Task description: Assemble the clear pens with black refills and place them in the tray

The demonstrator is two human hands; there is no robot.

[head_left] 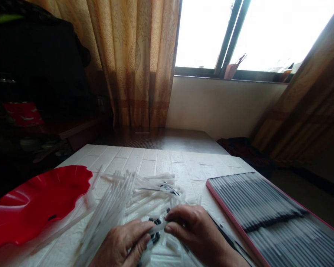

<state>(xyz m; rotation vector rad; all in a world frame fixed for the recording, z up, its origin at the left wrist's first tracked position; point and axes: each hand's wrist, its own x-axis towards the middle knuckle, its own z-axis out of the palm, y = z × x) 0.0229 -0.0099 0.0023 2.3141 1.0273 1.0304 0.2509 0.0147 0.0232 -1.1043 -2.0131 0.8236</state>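
Between my two hands, low in the middle of the view, is a short translucent white plastic tube (157, 227). My left hand (125, 239) pinches one end and my right hand (193, 227) pinches the other. Small black pieces (156, 237) like caps lie just under and behind the tube. A heap of long translucent plastic sleeves (111, 204) spreads to the left of and beyond my hands. Thin dark-tipped sticks (169, 189) rest on the heap. Motion blur hides finer detail.
A wavy-rimmed red dish (69, 185) with one small black piece inside stands left. At right, a pink-edged tray (225, 212) holds rows of slim grey pen-like sticks with dark ends. The table has a white brick-pattern cover (180, 157). Behind are curtains (139, 55) and a window.
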